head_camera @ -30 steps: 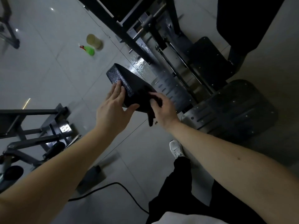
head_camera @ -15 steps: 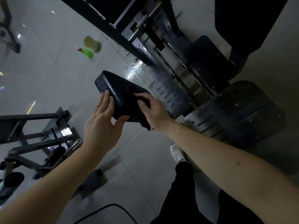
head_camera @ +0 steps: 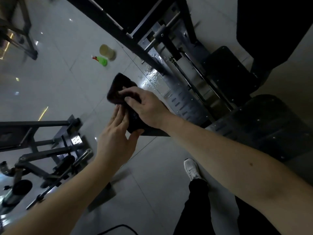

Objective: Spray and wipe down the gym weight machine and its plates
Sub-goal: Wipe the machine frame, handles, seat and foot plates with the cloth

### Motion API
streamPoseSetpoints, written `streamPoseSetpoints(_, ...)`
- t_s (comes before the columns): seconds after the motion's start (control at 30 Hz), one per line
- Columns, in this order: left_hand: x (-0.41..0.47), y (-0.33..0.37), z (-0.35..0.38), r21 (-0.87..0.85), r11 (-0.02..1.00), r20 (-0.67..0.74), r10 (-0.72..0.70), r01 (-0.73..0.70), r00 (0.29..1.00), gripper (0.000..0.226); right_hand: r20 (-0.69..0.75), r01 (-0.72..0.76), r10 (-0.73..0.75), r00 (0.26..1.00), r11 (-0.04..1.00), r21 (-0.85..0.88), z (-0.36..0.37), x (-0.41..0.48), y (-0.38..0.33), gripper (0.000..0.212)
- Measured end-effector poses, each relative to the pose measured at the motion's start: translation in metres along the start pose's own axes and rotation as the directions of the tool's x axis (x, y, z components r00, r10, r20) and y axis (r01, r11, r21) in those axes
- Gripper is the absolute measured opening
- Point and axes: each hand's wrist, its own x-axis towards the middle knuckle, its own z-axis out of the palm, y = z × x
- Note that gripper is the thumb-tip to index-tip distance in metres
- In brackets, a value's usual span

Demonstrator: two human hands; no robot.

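Observation:
A black padded block [head_camera: 134, 122] of the weight machine [head_camera: 186, 102] sticks out toward me at mid-frame. My right hand [head_camera: 147, 107] presses a dark cloth [head_camera: 118, 87] onto the pad's top, fingers curled into the fabric. My left hand [head_camera: 116, 134] steadies the pad from its near side, with straight fingers on the left face and the thumb under the edge. The machine's grey steel frame carries slotted plates, and spray droplets [head_camera: 150, 77] glisten on it. A green spray bottle [head_camera: 101, 61] lies on the floor beyond.
A round beige container [head_camera: 106, 50] stands next to the spray bottle. Another machine's black frame [head_camera: 39, 133] fills the left. Black seat pads [head_camera: 274, 128] lie to the right. My white shoe [head_camera: 192, 169] and a black cable [head_camera: 116, 228] are on the tiled floor below.
My right hand has slid the cloth from the pad's near end toward its far end, covering the top. My left hand stays on the pad's side.

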Motion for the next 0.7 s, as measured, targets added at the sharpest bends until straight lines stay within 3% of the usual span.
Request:
streamPoseSetpoints(0.3,-0.001,0.0,0.002,0.017,1.0,-0.018,0.001,-0.001,1.0,0.076,-0.077,0.048,-0.043,0.996,0.996,0.069,-0.006,0.009,0.036,0.026)
streamPoseSetpoints(0.43,-0.002,-0.002,0.006,0.024,1.0,-0.062,0.011,-0.009,0.998,0.075,-0.137,-0.262,0.247,0.959,0.96,-0.102,-0.029,0.017,0.104,0.028)
streamPoseSetpoints(0.57,-0.001,-0.002,0.01,0.0,1.0,-0.087,0.013,-0.014,0.996,0.074,-0.237,-0.598,0.554,0.798,0.775,-0.203,-0.05,0.028,0.161,0.027)
streamPoseSetpoints(0.63,-0.001,-0.002,0.01,-0.012,1.0,-0.093,0.012,-0.014,0.996,0.074,-0.238,-0.574,0.531,0.813,0.8,-0.174,-0.04,0.043,0.141,0.026)
streamPoseSetpoints(0.7,-0.002,-0.004,0.01,-0.011,1.0,-0.095,0.014,-0.015,0.995,0.073,-0.205,-0.421,0.408,0.89,0.907,-0.024,-0.021,0.059,0.095,0.025)
